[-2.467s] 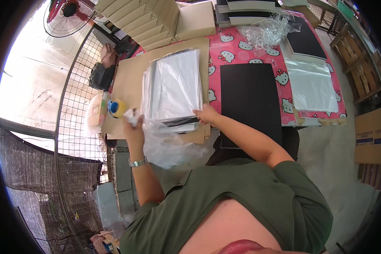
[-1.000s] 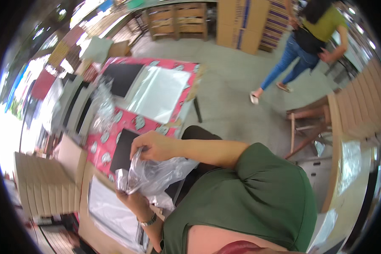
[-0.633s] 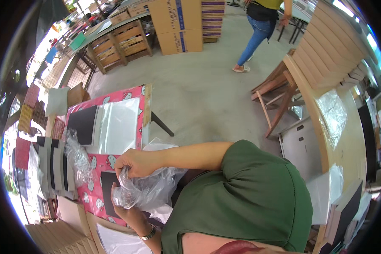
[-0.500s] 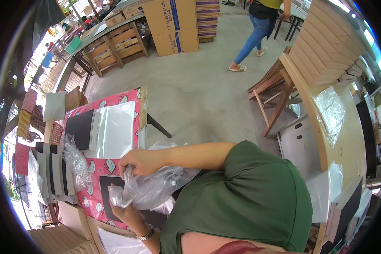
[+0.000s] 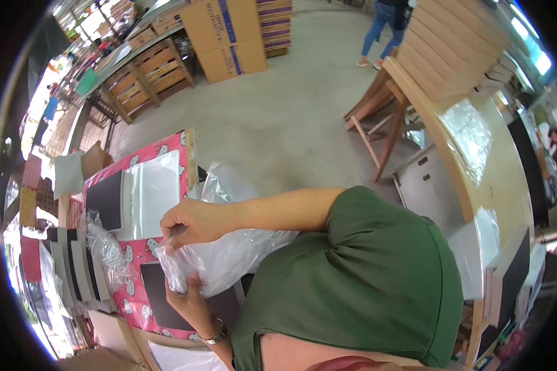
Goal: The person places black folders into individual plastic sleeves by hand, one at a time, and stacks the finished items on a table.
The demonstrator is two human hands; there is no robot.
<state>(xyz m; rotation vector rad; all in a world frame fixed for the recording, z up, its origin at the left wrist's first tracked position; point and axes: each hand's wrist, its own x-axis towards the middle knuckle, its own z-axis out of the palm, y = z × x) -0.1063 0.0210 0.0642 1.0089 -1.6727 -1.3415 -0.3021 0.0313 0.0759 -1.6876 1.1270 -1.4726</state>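
A clear plastic bag (image 5: 229, 263) is stretched between my two hands above the table. My right hand (image 5: 195, 221) reaches across from the green sleeve and pinches the bag's upper edge. Lower down, my left hand (image 5: 189, 300), with a metal watch at its wrist, grips the bag's other side between thumb and fingers. Under the bag lies a black board (image 5: 161, 294), partly hidden by my hands and the plastic. Beyond my right hand, clear plastic sleeves (image 5: 155, 191) lie beside another black board (image 5: 105, 201).
A pink patterned cloth (image 5: 139, 287) covers the table. Crumpled plastic (image 5: 105, 253) and stacked boards (image 5: 74, 266) stand at its left. At right is a curved wooden table (image 5: 495, 161) with stacked cardboard (image 5: 452, 49). Large cartons (image 5: 226, 43) stand at the back; a person (image 5: 384, 31) stands far off.
My hands have moved apart, spreading the bunched bag wider. My view has shifted slightly, and the person in jeans is farther away.
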